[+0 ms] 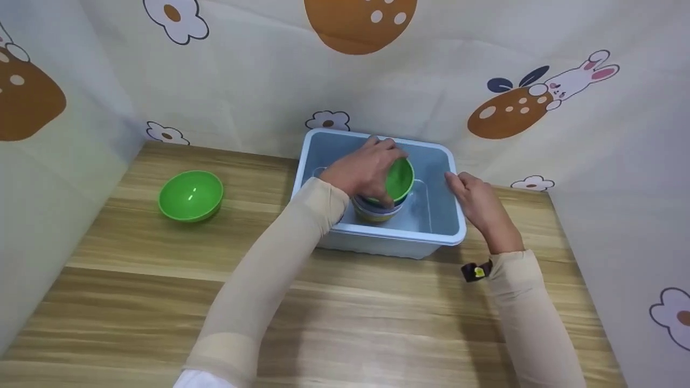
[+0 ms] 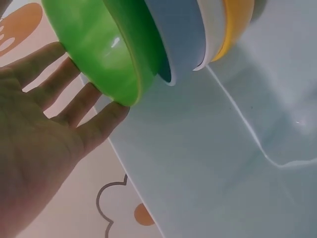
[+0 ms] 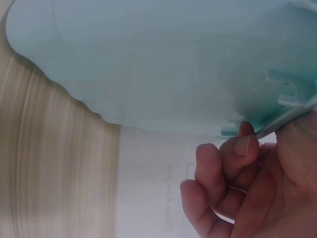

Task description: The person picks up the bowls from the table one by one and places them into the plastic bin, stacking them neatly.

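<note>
A light blue plastic bin [image 1: 388, 245] stands at the back of the table. In it is a stack of nested bowls, the top one a green bowl [image 1: 400, 180]. Below that, the left wrist view shows a blue bowl [image 2: 178, 34], a white bowl [image 2: 214, 29] and a yellow bowl [image 2: 239, 22]. My left hand [image 1: 366, 167] holds the green bowl, thumb on the near side and fingers spread along its rim. At the bin's right side, my right hand [image 1: 480, 202] grips the rim, thumb over it and fingers curled beneath.
Another green bowl [image 1: 191, 196] sits upright on the wooden table [image 1: 178, 302], left of the bin. Patterned cloth [image 1: 253, 81] hangs behind and along both sides of the table. A dark band [image 1: 475, 271] is worn at the right wrist.
</note>
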Demonstrator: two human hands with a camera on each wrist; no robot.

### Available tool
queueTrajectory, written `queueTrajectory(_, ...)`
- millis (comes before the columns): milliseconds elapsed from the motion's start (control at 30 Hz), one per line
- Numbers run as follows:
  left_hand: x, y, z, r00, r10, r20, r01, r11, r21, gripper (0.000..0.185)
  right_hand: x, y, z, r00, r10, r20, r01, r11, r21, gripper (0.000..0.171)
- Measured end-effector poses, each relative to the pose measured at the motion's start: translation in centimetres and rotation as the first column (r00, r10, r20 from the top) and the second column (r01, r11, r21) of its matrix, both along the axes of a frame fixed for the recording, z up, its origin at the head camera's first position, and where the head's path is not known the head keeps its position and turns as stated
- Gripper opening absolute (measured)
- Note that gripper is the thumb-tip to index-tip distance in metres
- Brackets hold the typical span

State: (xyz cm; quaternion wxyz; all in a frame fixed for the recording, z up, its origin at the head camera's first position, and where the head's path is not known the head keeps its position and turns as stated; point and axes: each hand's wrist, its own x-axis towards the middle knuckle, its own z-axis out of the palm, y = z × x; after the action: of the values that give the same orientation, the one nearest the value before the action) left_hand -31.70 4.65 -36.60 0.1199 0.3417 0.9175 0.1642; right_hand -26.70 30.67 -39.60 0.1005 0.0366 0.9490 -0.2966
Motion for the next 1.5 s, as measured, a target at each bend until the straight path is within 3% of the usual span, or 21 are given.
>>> queueTrajectory(433,-0.5,0.0,-0.6,1.0,-0.016,0.001,0.016,0.999,-0.043,0.095,0.0,0.0,0.1,1.0,-0.006,0.02,0.007,1.0,-0.013,0.073)
queueTrajectory(667,-0.5,0.1,-0.8,1.0,-0.007,0.015,0.008,1.0,-0.029,0.095,0.0,-0.1,-0.1,0.999,0.003,-0.048,-0.002,1.0,0.016,0.07)
queueTrajectory(1500,-0.7,0.2,-1.1,0.992,0.028,0.12,-0.022,0.998,-0.053,0.093,0.1,0.1,-0.2,1.0,-0.002,-0.019,0.002,1.0,-0.007,0.074)
